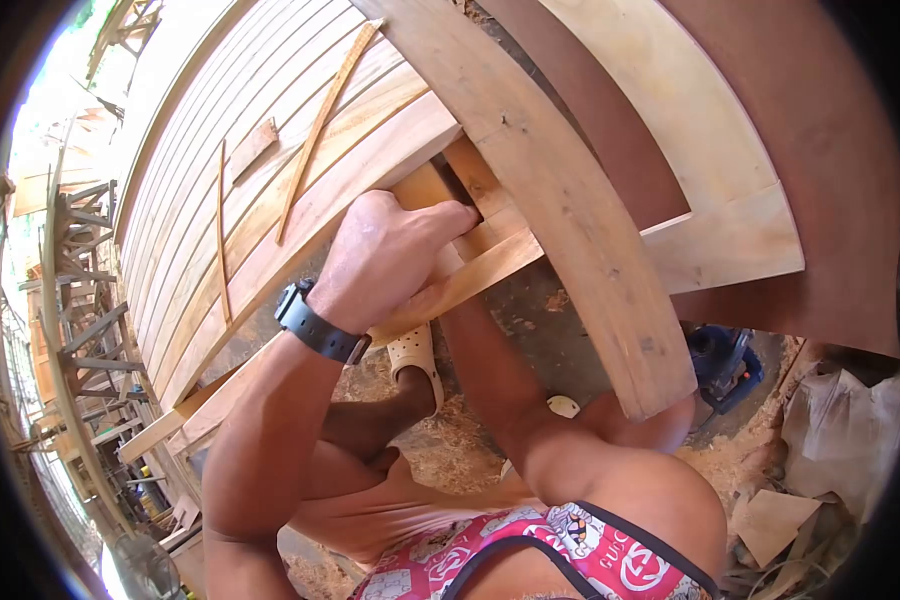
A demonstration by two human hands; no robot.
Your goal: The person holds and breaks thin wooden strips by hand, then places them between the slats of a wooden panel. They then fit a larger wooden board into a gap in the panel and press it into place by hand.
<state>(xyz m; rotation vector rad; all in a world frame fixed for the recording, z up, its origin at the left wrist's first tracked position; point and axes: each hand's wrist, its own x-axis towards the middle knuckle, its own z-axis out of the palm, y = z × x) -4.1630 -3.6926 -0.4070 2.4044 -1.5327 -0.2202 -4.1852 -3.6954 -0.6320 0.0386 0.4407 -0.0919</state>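
Note:
My left hand, with a dark watch on its wrist, is closed in the gap between a slatted wooden panel and a narrow wooden rail. Its thumb points right, towards a wooden corner block. The curled fingers face away, and whatever they grip is hidden. My right forearm reaches up under the rail. The rail and my left hand cover most of the right hand, so its fingers cannot be made out. A thick curved wooden beam crosses just right of both hands.
Loose thin wooden strips and a small wood offcut lie on the slats. A blue power tool sits on the floor at right, near crumpled sheeting. Sawdust covers the floor around a pale clog.

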